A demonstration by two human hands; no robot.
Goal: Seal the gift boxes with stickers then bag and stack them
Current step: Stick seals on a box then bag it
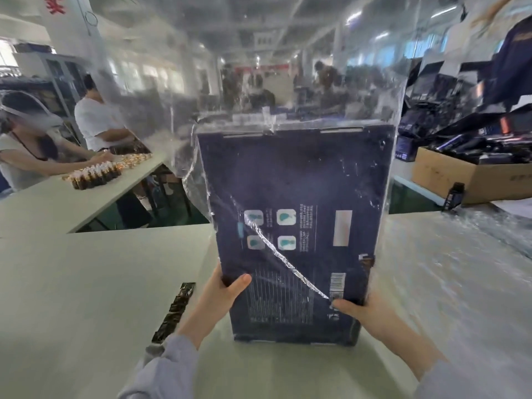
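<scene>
A dark blue gift box [296, 197] stands upright in front of me, its printed back with icons and a barcode facing me. A clear plastic bag [288, 67] covers most of the box, and the bag's loose end rises high above it. My left hand [221, 298] grips the box's lower left edge, thumb on the face. At the lower right edge, near the barcode, my right hand [365, 315] grips box and plastic together. The box's bottom end is close to the white table [86, 283].
A strip of dark stickers [174, 312] lies on the table to the left of my hands. A pile of clear bags [460, 269] covers the table's right side. A cardboard carton [475, 174] of dark boxes stands at the right. Two people work at a bench [95, 191] with small bottles on the left.
</scene>
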